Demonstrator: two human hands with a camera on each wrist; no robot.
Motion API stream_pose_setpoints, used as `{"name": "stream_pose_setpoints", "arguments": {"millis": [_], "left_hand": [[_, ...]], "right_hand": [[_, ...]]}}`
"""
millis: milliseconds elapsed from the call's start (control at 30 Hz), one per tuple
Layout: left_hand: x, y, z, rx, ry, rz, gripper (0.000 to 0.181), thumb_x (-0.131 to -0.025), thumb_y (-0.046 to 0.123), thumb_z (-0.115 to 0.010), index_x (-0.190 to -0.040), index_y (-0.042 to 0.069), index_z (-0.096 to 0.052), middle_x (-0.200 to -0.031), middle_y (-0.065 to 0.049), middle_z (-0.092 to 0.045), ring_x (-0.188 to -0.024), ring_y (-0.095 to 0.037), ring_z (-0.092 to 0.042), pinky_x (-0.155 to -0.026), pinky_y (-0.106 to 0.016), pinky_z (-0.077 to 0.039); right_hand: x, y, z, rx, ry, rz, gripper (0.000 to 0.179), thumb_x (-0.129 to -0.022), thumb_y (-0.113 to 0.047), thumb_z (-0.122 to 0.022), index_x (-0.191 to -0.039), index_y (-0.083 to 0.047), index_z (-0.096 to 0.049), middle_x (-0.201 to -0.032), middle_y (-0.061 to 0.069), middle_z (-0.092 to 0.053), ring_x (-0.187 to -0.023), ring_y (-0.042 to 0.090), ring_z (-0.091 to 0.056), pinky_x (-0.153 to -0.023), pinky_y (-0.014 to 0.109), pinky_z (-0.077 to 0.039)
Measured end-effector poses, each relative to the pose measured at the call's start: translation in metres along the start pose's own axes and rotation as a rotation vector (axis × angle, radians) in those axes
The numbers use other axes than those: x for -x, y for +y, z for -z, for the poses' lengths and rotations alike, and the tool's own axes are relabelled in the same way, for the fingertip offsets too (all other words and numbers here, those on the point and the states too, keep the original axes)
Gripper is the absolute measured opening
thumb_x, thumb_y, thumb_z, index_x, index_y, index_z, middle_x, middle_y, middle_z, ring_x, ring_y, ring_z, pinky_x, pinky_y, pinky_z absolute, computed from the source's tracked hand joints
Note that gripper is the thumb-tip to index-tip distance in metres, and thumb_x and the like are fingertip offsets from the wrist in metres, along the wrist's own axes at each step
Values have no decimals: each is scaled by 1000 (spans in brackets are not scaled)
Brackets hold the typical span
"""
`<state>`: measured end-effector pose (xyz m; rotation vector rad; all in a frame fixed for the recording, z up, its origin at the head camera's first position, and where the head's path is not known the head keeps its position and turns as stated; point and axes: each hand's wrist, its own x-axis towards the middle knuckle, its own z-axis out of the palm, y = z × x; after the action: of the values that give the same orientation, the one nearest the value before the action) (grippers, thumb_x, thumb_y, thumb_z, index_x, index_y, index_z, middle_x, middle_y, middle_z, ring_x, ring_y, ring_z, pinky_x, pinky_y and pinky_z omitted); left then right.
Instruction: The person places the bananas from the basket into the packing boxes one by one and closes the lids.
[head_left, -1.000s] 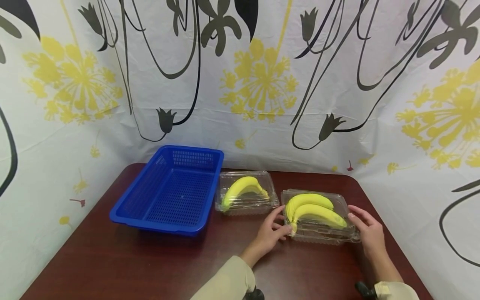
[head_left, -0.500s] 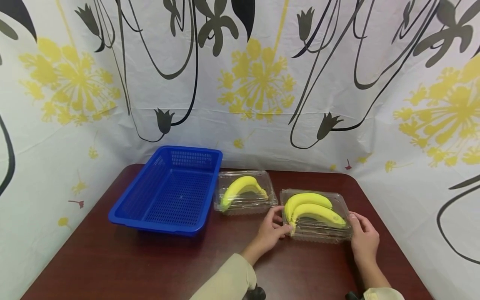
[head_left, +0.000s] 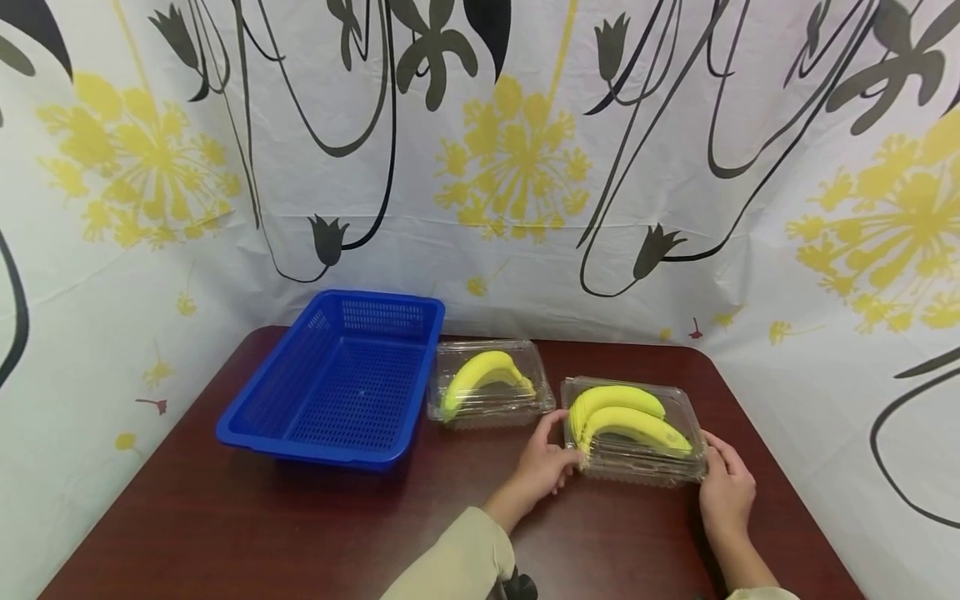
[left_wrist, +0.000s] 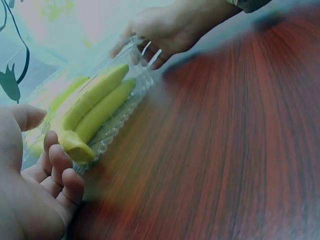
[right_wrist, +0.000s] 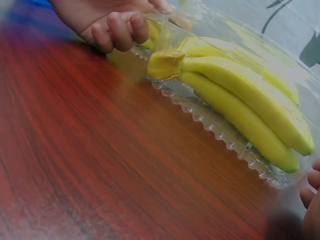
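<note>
A clear plastic clamshell box with a bunch of yellow bananas inside sits at the right of the table. My left hand holds its left end, thumb by the near corner and a finger farther back. At the opposite end my right hand grips the box's near right corner. The left wrist view shows the curled fingers of my left hand beside the banana stem. In the right wrist view, only part of my right hand shows at the edge. The lid looks closed.
A second clear clamshell box with bananas stands to the left, close to the first. Beyond it is a blue perforated plastic basket. A patterned white cloth hangs behind the dark red table.
My right hand has moved left and nearer, closing on the box's right end, where the edge stuck out a second ago. My left hand stays at the left end, its fingers slightly shifted.
</note>
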<state>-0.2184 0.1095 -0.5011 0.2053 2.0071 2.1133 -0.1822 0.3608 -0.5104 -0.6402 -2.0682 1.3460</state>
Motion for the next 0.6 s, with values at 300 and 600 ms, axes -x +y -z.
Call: {"name": "stream_pose_setpoints", "arguments": {"millis": [300, 600], "left_hand": [[-1, 1, -5, 41, 27, 49, 67, -77, -1, -67, -133, 31, -51, -53, -3, -53, -36, -11, -41, -33, -21, -30], [-1, 4, -7, 65, 18, 57, 68, -78, -4, -62, -137, 27, -48, -52, -3, -54, -34, -9, -41, -32, -20, -30]], "right_hand": [[1, 0, 4, 71, -57, 93, 37, -105, -24, -39, -129, -6, -61, -125, 10, -60, -109, 3, -50, -85, 22, -35], [-1, -1, 3, 161, -47, 163, 36, -105, -16, -34, -127, -4, -60, -117, 16, -61, -91, 20, -48, -72, 28, -35]]}}
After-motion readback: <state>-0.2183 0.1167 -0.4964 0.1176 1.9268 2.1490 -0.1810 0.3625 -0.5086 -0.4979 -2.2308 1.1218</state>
